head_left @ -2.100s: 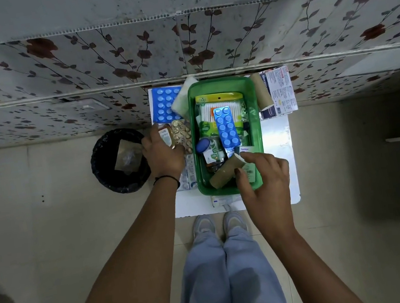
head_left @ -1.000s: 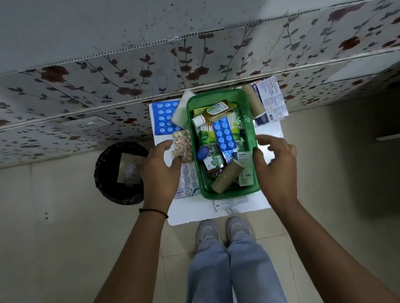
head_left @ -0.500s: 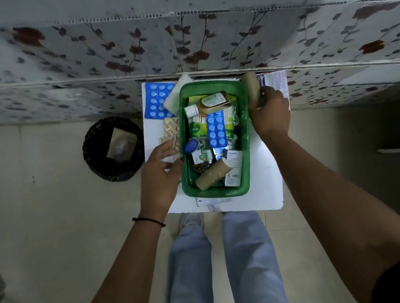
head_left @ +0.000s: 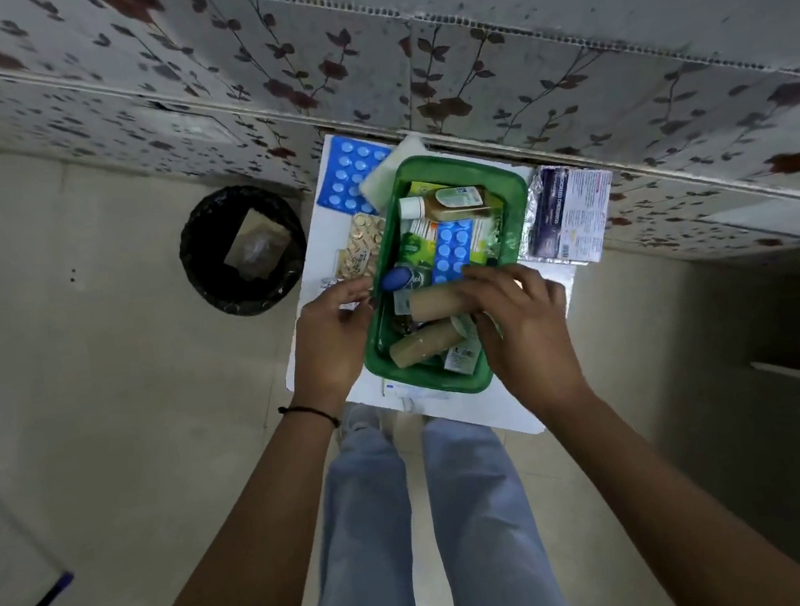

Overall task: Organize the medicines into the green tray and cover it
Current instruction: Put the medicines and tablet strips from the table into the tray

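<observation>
We look down on a small white table (head_left: 547, 400) at the centre of the frame, smooth and flat, pushed against a wall papered with dark leaves and flowers. On it sits the green tray (head_left: 511, 192), a glossy plastic tub with rounded corners, just above the middle of the frame. We judge the task well along: the tray is crowded, but several medicines lie outside it and no cover is on it, nor can we tell which thing would serve as one.

At left of centre stands a round black bin (head_left: 207, 279) on the floor, a crumpled packet inside it.

Outside the tray, a shiny foil-edged printed pack (head_left: 566, 210) lies just right of it; a stiff blue pill sheet (head_left: 348, 175) with pale round bumps and a soft white pad (head_left: 388, 169) lie at its upper left; a tan pill strip (head_left: 359, 251) rests along its left side.

Our right hand (head_left: 521, 326) curls over one end of a brown cardboard-like roll (head_left: 439, 302), holding it low across the tray's lower half. Our left hand (head_left: 330, 339), fingers loosely bent, rests against the tray's left rim; whether it pinches anything we cannot tell.

Inside lie a second brown roll (head_left: 420, 346), an amber bottle (head_left: 450, 202) with a white cap, another blue pill sheet (head_left: 453, 253) and a small blue-capped jar (head_left: 399, 278).
</observation>
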